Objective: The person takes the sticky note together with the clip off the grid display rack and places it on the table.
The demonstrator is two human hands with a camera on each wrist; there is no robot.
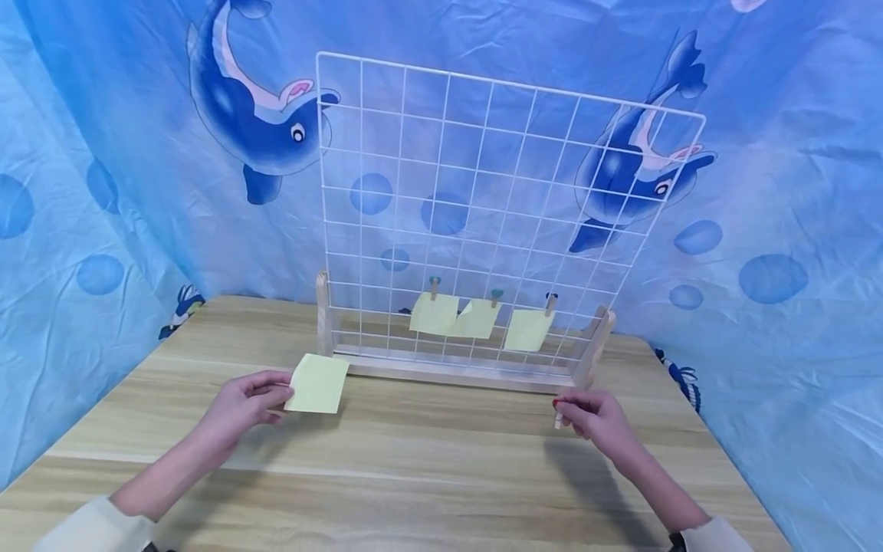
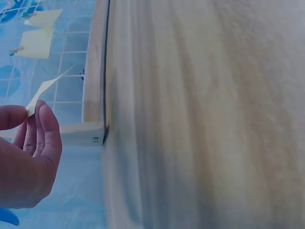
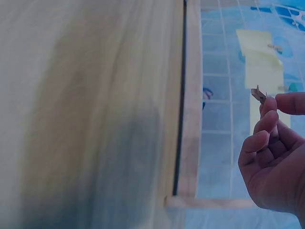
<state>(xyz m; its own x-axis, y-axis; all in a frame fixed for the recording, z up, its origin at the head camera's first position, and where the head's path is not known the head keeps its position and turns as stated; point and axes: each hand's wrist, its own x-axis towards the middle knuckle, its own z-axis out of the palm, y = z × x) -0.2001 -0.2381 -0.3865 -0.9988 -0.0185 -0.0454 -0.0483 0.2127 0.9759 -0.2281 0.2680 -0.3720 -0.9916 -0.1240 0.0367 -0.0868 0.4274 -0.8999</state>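
Note:
My left hand (image 1: 243, 408) pinches a pale yellow sticky note (image 1: 318, 383) by its left edge, above the table in front of the rack's left foot. In the left wrist view the note (image 2: 44, 89) is seen nearly edge-on between thumb and fingers. Over at the right, my right hand (image 1: 599, 423) pinches a small wooden clothespin (image 1: 558, 419) with a red top, near the rack's right foot. The clothespin's wooden tip (image 3: 258, 94) points out past the fingertips in the right wrist view. Three yellow notes hang low on the white wire grid (image 1: 448, 165), held by clothespins (image 1: 497, 299).
The grid stands in a wooden base (image 1: 455, 373) with upright feet at both ends. Beneath is a wood-grain table (image 1: 386, 475). Behind and to both sides hangs a blue cloth (image 1: 124, 69) printed with dolphins and bubbles.

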